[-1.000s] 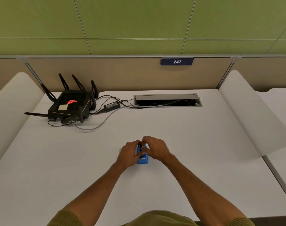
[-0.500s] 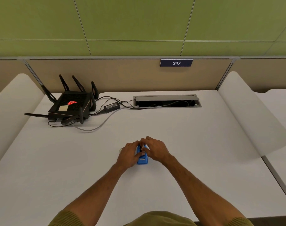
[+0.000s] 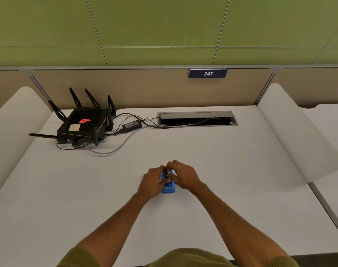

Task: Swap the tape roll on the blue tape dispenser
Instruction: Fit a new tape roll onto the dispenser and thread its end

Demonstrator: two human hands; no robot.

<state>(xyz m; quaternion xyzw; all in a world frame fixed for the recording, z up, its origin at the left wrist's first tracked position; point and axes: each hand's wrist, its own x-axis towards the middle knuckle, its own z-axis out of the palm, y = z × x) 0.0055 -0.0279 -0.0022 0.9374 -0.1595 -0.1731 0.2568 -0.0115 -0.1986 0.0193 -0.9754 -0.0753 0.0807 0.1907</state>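
Note:
The blue tape dispenser (image 3: 168, 187) stands on the white desk (image 3: 231, 180) in the middle, its cutter end toward me. My left hand (image 3: 151, 182) wraps its left side. From the right, my right hand (image 3: 183, 175) covers the top, with fingertips pinched at a dark part (image 3: 166, 174) in the dispenser's slot. A faint clear ring (image 3: 142, 177) peeks out left of my left hand; I cannot tell if it is a tape roll. The roll inside the dispenser is hidden by my fingers.
A black router (image 3: 83, 126) with several antennas sits at the back left, its power brick (image 3: 131, 125) and cables trailing to an open cable hatch (image 3: 197, 118). White curved dividers (image 3: 299, 135) flank the desk on both sides.
Both hands stay on the dispenser; my right fingertips have shifted slightly over its top. The view has tilted a little.

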